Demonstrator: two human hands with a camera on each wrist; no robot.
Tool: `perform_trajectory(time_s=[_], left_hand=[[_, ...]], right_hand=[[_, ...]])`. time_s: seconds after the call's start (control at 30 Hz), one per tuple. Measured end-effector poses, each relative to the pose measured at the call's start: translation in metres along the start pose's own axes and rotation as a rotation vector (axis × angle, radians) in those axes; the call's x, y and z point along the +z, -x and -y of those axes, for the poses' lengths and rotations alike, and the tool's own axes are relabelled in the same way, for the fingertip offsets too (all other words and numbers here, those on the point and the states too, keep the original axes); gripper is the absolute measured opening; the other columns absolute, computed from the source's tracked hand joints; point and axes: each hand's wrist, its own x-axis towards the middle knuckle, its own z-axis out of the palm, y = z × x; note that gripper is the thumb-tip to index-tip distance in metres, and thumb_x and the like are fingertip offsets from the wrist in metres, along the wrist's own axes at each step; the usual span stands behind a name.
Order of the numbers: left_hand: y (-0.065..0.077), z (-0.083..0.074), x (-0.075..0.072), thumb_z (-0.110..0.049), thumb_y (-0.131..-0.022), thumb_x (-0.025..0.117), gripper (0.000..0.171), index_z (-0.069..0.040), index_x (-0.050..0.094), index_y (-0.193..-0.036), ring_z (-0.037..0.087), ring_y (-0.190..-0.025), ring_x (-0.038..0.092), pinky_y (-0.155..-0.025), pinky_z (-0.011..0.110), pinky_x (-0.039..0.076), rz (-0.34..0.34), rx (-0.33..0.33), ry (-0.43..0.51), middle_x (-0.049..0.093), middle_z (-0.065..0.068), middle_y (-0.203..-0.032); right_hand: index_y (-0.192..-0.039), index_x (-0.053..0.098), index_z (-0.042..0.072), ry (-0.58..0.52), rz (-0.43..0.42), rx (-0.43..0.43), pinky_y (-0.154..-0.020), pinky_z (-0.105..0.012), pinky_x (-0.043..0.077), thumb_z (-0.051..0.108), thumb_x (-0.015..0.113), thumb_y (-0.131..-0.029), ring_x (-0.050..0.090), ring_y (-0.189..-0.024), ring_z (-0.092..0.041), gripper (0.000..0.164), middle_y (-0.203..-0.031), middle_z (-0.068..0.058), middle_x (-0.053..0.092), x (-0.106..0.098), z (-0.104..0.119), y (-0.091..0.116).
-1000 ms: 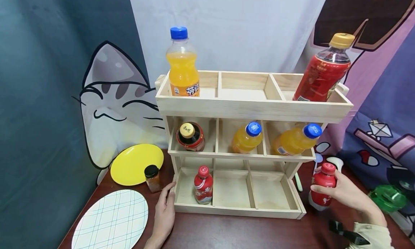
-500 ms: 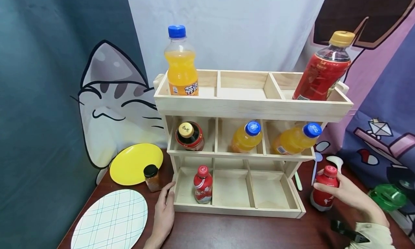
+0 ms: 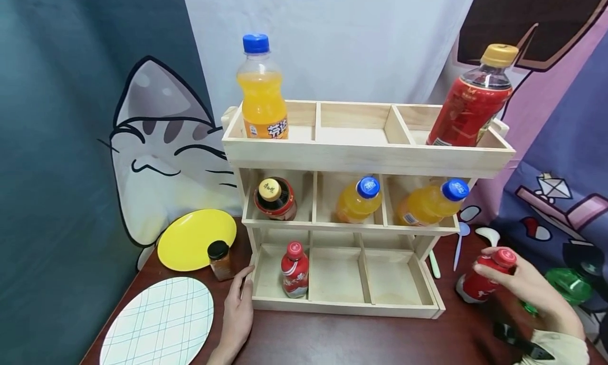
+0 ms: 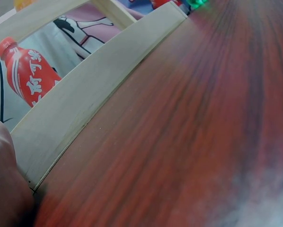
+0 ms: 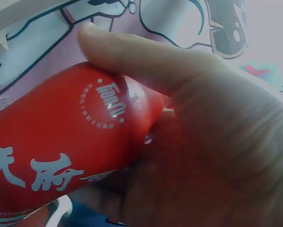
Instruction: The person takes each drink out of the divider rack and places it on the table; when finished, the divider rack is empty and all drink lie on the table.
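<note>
On the right of the table, my right hand point(image 3: 527, 278) grips a red bottle point(image 3: 484, 280) near its red cap, and the bottle leans to the right with its base low at the table. In the right wrist view the thumb lies across the shoulder of this bottle point(image 5: 61, 137). My left hand point(image 3: 236, 309) rests its fingers against the left side of the wooden rack point(image 3: 347, 308), by the bottom tier. Another red bottle point(image 3: 295, 272) stands upright in the bottom left compartment; the left wrist view shows this bottle point(image 4: 30, 73) behind the rack's front board.
Orange drink bottles point(image 3: 358, 200) and dark tea bottles point(image 3: 277, 199) occupy the upper tiers. Left of the rack are a yellow plate point(image 3: 190, 236), a black-lidded jar point(image 3: 220, 262) and a checked plate point(image 3: 159, 323). Spoons point(image 3: 458, 246) and a green bottle point(image 3: 570, 286) lie at right.
The red bottle in my right hand has gone from nearly upright to leaning right, its cap moving rightward with the hand. The left hand stays at the rack's side.
</note>
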Motion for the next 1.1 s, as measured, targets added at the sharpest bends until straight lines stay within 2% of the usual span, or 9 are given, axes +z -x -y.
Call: perform_trajectory(time_s=[0.13,0.4,0.53,0.6,0.67,0.9,1.1], left_hand=[[0.001,0.001,0.001,-0.039,-0.095,0.037,0.031,-0.032,0.045,-0.124,0.011,-0.126,0.035,-0.099,0.042,0.032,-0.013,-0.011,-0.013,0.045,-0.007,-0.132],[0.001,0.001,0.0,-0.038,-0.095,0.037,0.031,-0.031,0.044,-0.125,0.014,-0.127,0.034,-0.1,0.045,0.031,-0.017,-0.017,-0.02,0.044,-0.005,-0.133],[0.0,0.001,0.0,-0.036,-0.095,0.038,0.03,-0.031,0.045,-0.124,0.012,-0.126,0.035,-0.1,0.042,0.031,-0.015,-0.006,-0.016,0.045,-0.006,-0.132],[0.0,0.0,0.001,-0.037,-0.095,0.038,0.03,-0.031,0.045,-0.124,0.011,-0.126,0.035,-0.099,0.041,0.032,-0.008,-0.004,-0.015,0.046,-0.007,-0.131],[0.0,0.0,0.001,-0.038,-0.095,0.037,0.031,-0.031,0.045,-0.124,0.011,-0.126,0.034,-0.099,0.042,0.032,-0.002,-0.006,-0.018,0.045,-0.006,-0.132],[-0.001,0.001,0.001,-0.041,-0.095,0.035,0.034,-0.03,0.043,-0.125,0.016,-0.128,0.033,-0.1,0.046,0.03,0.014,-0.026,-0.027,0.043,-0.003,-0.134],[-0.001,-0.001,0.003,-0.041,-0.095,0.035,0.033,-0.031,0.043,-0.125,0.017,-0.128,0.033,-0.101,0.046,0.03,0.016,-0.034,-0.029,0.043,-0.003,-0.134]], right_hand=[[-0.117,0.047,0.014,0.032,-0.12,-0.011,-0.06,-0.015,0.044,0.037,0.061,-0.083,0.048,-0.077,0.013,0.044,-0.09,0.03,0.05,-0.006,0.003,0.001],[-0.108,0.054,0.012,0.091,-0.191,-0.018,-0.056,-0.019,0.046,0.039,0.063,-0.08,0.05,-0.07,0.006,0.04,-0.084,0.019,0.055,-0.01,0.01,-0.004],[-0.106,0.053,0.007,0.153,-0.24,0.018,-0.051,-0.021,0.043,0.04,0.063,-0.08,0.046,-0.063,0.007,0.043,-0.091,-0.01,0.062,-0.015,0.002,0.002],[-0.106,0.051,0.005,0.186,-0.267,0.046,-0.05,-0.023,0.042,0.041,0.063,-0.08,0.044,-0.061,0.006,0.046,-0.095,-0.023,0.059,-0.017,-0.002,0.005],[-0.108,0.049,0.002,0.2,-0.286,0.067,-0.049,-0.027,0.043,0.04,0.063,-0.081,0.046,-0.062,0.001,0.049,-0.099,-0.03,0.055,-0.019,-0.006,0.008],[-0.108,0.049,0.002,0.243,-0.368,0.094,-0.048,-0.025,0.039,0.039,0.062,-0.081,0.047,-0.061,-0.006,0.047,-0.099,-0.03,0.053,-0.02,-0.009,0.01],[-0.109,0.05,0.002,0.254,-0.398,0.152,-0.052,-0.027,0.036,0.036,0.059,-0.083,0.051,-0.075,-0.029,0.044,-0.105,-0.031,0.052,-0.021,-0.008,0.011]])
